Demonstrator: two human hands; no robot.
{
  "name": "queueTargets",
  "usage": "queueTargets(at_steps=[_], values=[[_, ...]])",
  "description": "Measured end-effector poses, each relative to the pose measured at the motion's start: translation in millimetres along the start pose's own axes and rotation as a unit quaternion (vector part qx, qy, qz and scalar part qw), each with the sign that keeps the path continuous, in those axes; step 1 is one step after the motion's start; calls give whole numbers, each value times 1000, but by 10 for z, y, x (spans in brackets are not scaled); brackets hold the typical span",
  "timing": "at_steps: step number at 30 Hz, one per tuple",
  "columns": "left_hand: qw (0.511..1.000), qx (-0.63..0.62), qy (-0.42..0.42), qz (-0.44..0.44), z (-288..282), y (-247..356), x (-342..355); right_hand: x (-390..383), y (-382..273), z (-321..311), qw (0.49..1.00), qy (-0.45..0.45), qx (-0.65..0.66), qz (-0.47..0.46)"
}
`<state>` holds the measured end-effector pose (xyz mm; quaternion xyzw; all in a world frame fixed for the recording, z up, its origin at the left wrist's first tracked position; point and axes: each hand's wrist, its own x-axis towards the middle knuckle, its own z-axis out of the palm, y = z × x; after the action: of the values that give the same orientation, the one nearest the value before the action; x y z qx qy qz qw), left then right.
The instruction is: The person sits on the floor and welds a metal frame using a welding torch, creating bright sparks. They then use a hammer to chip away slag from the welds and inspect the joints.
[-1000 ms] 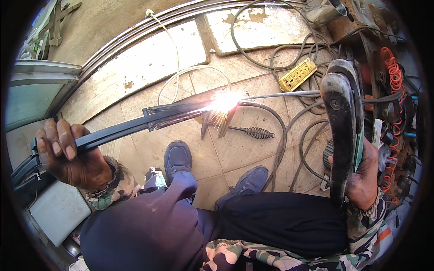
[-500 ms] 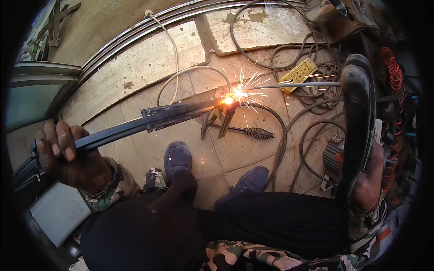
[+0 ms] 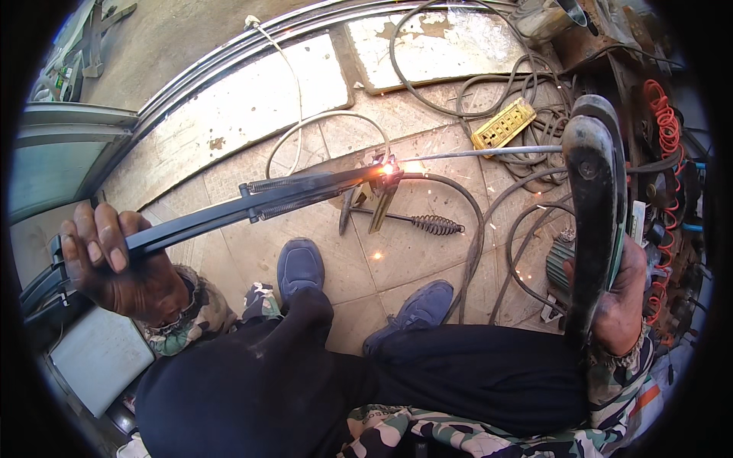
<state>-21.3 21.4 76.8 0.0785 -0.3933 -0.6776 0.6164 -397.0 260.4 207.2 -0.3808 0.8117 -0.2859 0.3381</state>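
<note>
My left hand (image 3: 126, 267) is wrapped round a dark metal arm of square bars (image 3: 206, 219) with coil springs along its side. Its far end glows orange at a small bright spot, beside a metal clamp-like piece (image 3: 382, 206) with a cable. My right hand (image 3: 620, 301) is closed round a black electrode holder (image 3: 592, 198), which hides part of the fingers. From the holder a grey welding rod (image 3: 489, 153) runs left, its tip close to the glowing end; whether they touch I cannot tell. Just below on the tiles lies a chipping hammer (image 3: 435, 224) with a coiled-spring handle.
A yellow power strip (image 3: 504, 126) lies among looped cables (image 3: 534, 153). Pale boards (image 3: 252, 114) line the metal door track. Red coiled hose (image 3: 666, 130) hangs at the right. My shoes (image 3: 300, 267) stand near the hammer; a pale flat panel (image 3: 101, 359) sits at lower left.
The large burst of sparks has shrunk to a small glow with scattered sparks. The electrode holder and rod have shifted slightly left and down. My left hand and the metal arm have stayed put.
</note>
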Motion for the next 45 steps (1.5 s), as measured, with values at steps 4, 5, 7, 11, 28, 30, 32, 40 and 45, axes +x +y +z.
queueTargets(at_steps=[4, 5, 7, 11, 28, 30, 32, 40, 45], values=[[1000, 0, -8, -6, -10, 17, 5, -8, 14, 54, 1000, 23, 6, -18], [1000, 1, -6, -5, -6, 24, 4, -4, 12, 59, 999, 24, 3, -22], [1000, -1, -3, -4, -3, 4, 1, 9, -7, 38, 1000, 11, -10, -23], [1000, 5, -6, 3, -6, -22, -2, -19, 19, 8, 1000, 7, -7, -14], [1000, -2, 22, 7, 57, -10, 2, 10, -5, 20, 1000, -1, -16, -15], [1000, -2, 17, 4, 43, 0, 6, 14, -12, 35, 1000, 2, -1, -6], [1000, -3, 15, 3, 36, -11, 6, 17, 0, 44, 1000, 5, 3, -8], [1000, -4, 19, 6, 55, -17, 5, 29, 10, 40, 1000, -9, -2, -19], [1000, -5, 21, 8, 40, -9, 4, 25, -26, 50, 1000, -12, 3, -3]])
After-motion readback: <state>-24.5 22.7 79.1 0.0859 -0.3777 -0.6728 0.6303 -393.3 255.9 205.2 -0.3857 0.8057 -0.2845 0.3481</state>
